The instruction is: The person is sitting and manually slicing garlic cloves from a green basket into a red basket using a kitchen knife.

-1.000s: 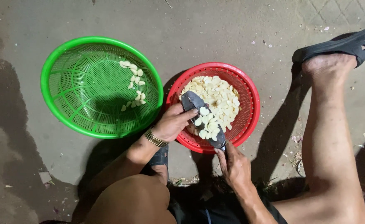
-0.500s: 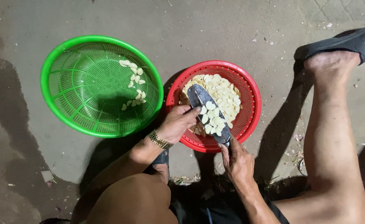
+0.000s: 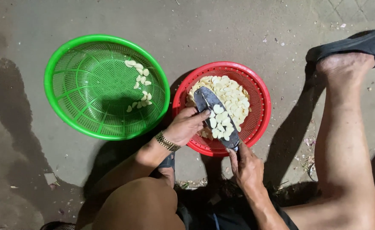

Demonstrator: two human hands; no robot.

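A: What did the right hand (image 3: 247, 168) hold?

B: It was closed round the handle of a knife (image 3: 217, 116). The blade lay flat over the red basket (image 3: 262, 102), with garlic (image 3: 228, 100) on it.

A: And the left hand (image 3: 187, 125)?

B: Its fingers were bent, tips touching the blade's edge and the garlic. It gripped nothing I could see.

A: What else was near?

B: A green basket (image 3: 59, 76) sat just beside the red one, with a few cloves (image 3: 139, 85) inside. A foot in a sandal (image 3: 357, 44) was off to the right.
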